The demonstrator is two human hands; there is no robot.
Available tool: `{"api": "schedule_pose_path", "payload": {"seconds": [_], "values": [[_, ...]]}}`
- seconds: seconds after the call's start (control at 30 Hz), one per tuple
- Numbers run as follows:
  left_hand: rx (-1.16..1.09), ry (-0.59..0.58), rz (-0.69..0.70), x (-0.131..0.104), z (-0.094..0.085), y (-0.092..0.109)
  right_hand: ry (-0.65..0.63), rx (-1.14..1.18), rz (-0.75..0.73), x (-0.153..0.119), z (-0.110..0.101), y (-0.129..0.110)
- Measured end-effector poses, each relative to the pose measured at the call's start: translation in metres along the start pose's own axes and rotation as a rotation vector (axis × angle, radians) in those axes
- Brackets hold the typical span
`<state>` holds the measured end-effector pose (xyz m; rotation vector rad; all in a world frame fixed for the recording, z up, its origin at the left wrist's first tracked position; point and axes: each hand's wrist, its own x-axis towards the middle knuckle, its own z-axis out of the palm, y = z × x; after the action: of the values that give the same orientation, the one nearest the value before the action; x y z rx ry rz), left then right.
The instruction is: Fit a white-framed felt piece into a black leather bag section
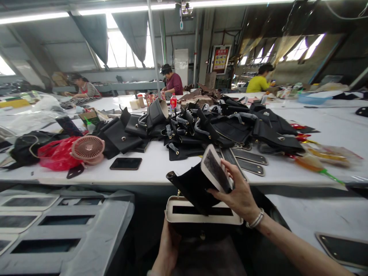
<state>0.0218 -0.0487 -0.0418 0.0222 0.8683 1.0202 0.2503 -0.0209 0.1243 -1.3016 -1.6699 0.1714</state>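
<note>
A black handbag [201, 226] is in front of me, with a cream rounded panel [175, 214] facing up that has a dark slot along it. My left hand [169, 243] supports the bag from its left side, the fingers partly hidden behind it. The bag's black flap [186, 188] stands up behind the cream panel. In my right hand [240, 195] is a cream-edged, rounded panel with a dark strip [214, 168], pinched between thumb and fingers and tilted above the flap.
Black handbags [189, 126] lie heaped across the white table [155, 165]. Near them are a phone [125, 163], a pink fan [88, 150], a red plastic bag [59, 155] and dark oblong panels [250, 157]. Cream-edged panels [27, 202] lie on grey sheeting at left. Several people sit beyond.
</note>
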Motion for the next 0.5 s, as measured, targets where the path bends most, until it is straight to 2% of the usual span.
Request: {"api": "schedule_pose_path", "payload": {"seconds": [0.2,0.33,0.43,0.5], "values": [[0.019,0.068,-0.006,-0.006,0.005,0.0,-0.042,-0.036,-0.023,0.002,0.001,0.008],[0.006,0.037,0.015,-0.003,0.003,-0.002,-0.109,-0.165,-0.232,-0.002,-0.002,0.019],[-0.039,0.013,-0.018,0.0,-0.002,-0.004,-0.229,-0.386,-0.382,-0.009,-0.006,0.02],[-0.075,0.036,-0.039,0.001,-0.003,-0.005,-0.313,-0.505,-0.414,-0.015,-0.007,0.017]]}}
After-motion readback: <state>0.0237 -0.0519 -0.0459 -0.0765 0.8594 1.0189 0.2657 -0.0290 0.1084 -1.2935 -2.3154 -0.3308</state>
